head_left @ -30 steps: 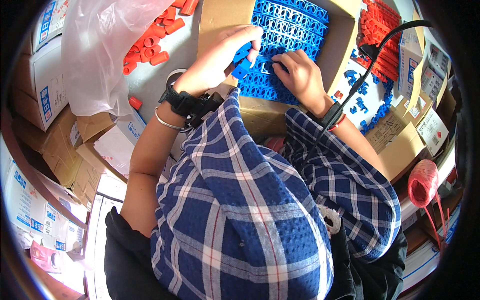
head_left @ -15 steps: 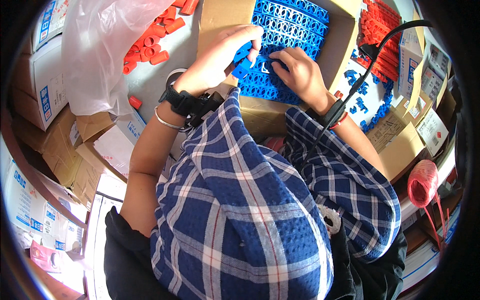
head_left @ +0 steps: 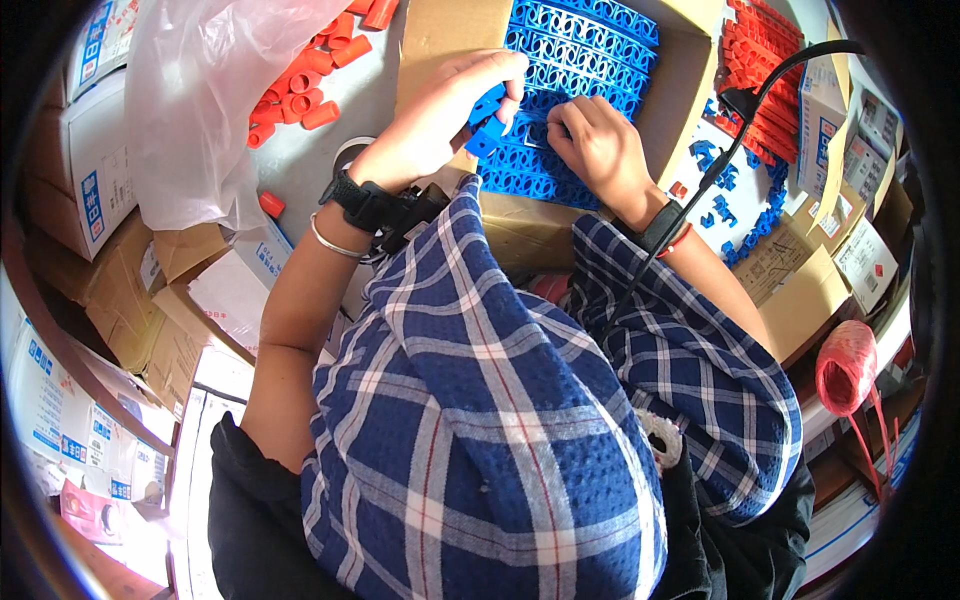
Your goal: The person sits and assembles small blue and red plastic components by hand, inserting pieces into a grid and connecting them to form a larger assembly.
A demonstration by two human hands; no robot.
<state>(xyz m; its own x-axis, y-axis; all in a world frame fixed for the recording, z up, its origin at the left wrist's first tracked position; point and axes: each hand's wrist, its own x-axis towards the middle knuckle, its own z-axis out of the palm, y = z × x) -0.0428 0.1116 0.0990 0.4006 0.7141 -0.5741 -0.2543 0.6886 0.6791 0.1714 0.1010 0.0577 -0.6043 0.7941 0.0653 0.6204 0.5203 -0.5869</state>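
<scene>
A pale grey tabletop (head_left: 300, 165) carries an open cardboard box (head_left: 440, 30) filled with blue plastic clips (head_left: 580, 60). Loose orange-red tubes (head_left: 305, 85) lie scattered beside a clear plastic bag (head_left: 190, 110), and a few loose blue clips (head_left: 725, 185) sit right of the box.

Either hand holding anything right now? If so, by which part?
The left hand pinches a small blue plastic clip by its edge with the fingers, over the blue clips in the cardboard box. The right hand presses on those clips; a grip cannot be told.
</scene>
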